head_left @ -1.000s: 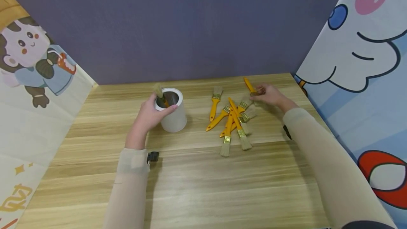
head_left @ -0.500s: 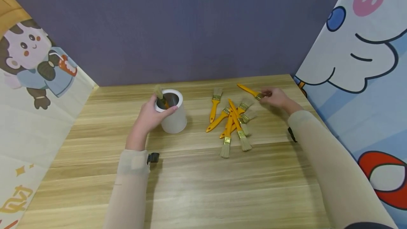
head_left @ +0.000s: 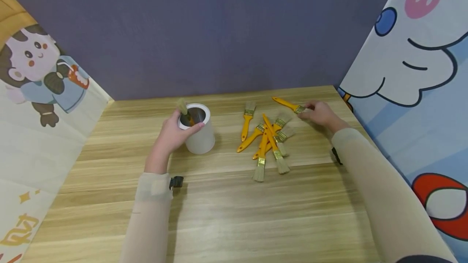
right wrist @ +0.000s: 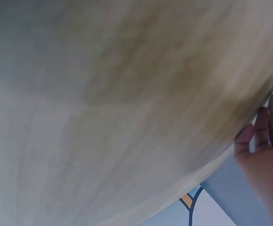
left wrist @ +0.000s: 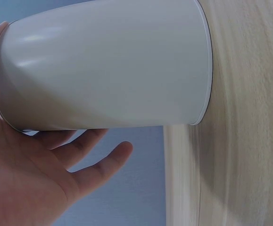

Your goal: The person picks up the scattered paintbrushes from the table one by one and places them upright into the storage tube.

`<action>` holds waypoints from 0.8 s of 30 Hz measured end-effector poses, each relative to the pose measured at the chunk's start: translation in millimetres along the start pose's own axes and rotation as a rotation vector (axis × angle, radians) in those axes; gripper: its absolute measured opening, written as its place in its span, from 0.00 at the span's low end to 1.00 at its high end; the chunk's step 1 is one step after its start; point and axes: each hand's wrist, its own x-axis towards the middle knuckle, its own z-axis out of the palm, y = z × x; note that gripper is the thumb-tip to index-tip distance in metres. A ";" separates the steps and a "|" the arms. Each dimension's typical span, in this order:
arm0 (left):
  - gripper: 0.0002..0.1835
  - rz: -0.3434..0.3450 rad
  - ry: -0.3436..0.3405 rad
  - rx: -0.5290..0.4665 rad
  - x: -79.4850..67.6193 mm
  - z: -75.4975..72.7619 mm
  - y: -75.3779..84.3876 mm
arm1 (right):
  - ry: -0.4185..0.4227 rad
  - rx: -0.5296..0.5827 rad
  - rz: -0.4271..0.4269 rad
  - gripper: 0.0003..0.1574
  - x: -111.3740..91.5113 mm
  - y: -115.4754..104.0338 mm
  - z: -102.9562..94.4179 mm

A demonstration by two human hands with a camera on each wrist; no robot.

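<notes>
A white can [head_left: 201, 139] stands upright on the table. My left hand [head_left: 171, 135] holds it at the rim, thumb over the near edge. In the left wrist view, some fingers reach behind the can's side [left wrist: 108, 66] and others stick out below it. A paintbrush [head_left: 182, 106] leans in the can, bristles up, next to my left fingers. At the back right, my right hand [head_left: 321, 113] pinches another paintbrush [head_left: 285, 102] by its bristle end, its orange handle pointing left. The right wrist view catches only part of my right hand [right wrist: 261, 160] and a blurred bit of bristles.
Several orange-handled paintbrushes [head_left: 270, 137] lie crossed in a pile between my hands. Another paintbrush [head_left: 248, 121] lies just behind them, bristles away from me. A dark wall [head_left: 226, 31] closes the table's [head_left: 234, 214] back, with printed panels at both sides.
My right hand has shifted a little right and back, and its paintbrush has swung flatter, handle toward the left. My left hand and the can have stayed put.
</notes>
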 end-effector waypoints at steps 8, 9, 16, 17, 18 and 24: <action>0.57 0.007 0.000 -0.011 0.9 1.1 -1.6 | 0.143 0.080 -0.053 0.42 -4.9 -1.8 -4.6; 0.57 0.010 -0.001 -0.012 0.7 1.0 -1.5 | 0.167 0.087 -0.065 0.41 -5.6 -3.2 -5.7; 0.55 0.011 0.012 -0.012 0.7 0.0 -1.4 | 0.248 0.126 -0.134 0.40 -6.6 -21.0 -17.7; 0.55 0.013 0.012 -0.015 0.8 -0.1 -1.5 | 0.251 0.132 -0.137 0.40 -6.7 -24.4 -19.8; 0.55 0.014 0.012 -0.017 1.0 0.0 -1.4 | 0.250 0.138 -0.140 0.39 -7.4 -28.3 -21.8; 0.54 0.019 0.008 -0.019 0.7 1.0 -0.8 | 0.214 0.165 -0.140 0.37 -17.2 -57.0 -38.3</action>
